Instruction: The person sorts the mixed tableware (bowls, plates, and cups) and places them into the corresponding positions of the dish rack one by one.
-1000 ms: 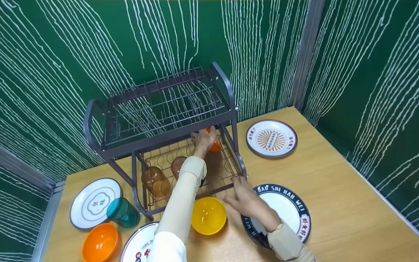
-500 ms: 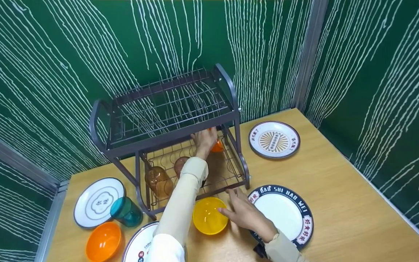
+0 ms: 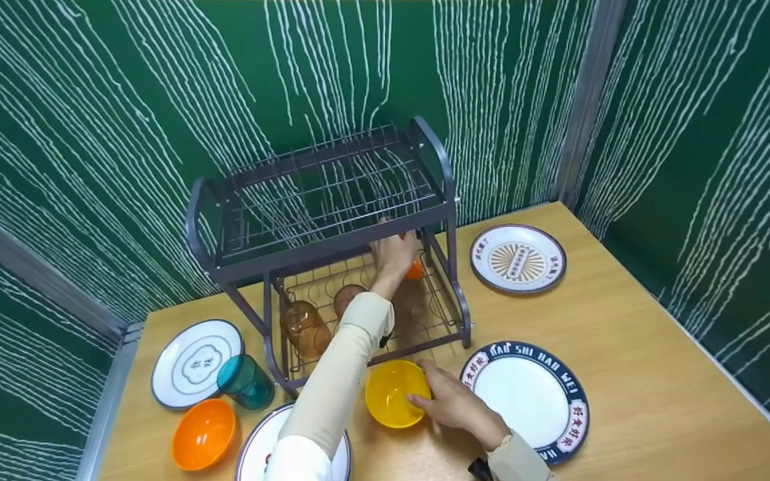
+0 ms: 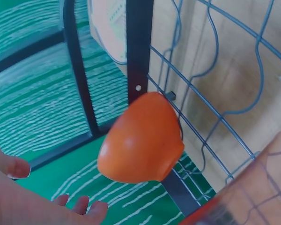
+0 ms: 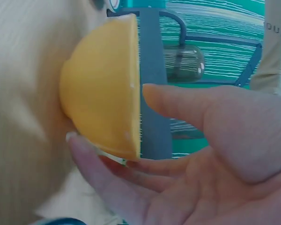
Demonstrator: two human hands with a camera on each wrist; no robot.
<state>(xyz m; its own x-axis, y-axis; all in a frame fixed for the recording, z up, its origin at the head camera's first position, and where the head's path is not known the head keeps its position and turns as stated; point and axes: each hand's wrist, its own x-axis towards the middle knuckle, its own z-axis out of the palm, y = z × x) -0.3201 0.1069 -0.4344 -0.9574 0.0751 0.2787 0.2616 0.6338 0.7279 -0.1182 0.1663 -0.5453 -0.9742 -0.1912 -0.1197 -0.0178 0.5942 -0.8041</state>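
In the head view my left hand (image 3: 396, 254) reaches under the rack's upper shelf, beside an orange bowl (image 3: 414, 270) it partly hides. The left wrist view shows that orange bowl (image 4: 140, 140) tipped on its side against the wire, and my left hand (image 4: 42, 197) apart from it, fingers spread. My right hand (image 3: 455, 404) is at a yellow bowl (image 3: 392, 394) in front of the rack. In the right wrist view the thumb of my right hand (image 5: 215, 154) lies at the rim of the yellow bowl (image 5: 100, 89), with fingers along its outer side.
A dark two-tier rack (image 3: 331, 247) holds an amber glass (image 3: 306, 331) and a pinkish glass (image 3: 346, 297) below. Around it lie a dark-rimmed plate (image 3: 522, 401), a patterned plate (image 3: 519, 257), a white plate (image 3: 196, 361), a teal cup (image 3: 246, 382) and an orange bowl (image 3: 203, 434).
My right hand has moved left from over the dark-rimmed plate to the yellow bowl, its thumb now over the rim. My left hand stays by the orange bowl in the rack.
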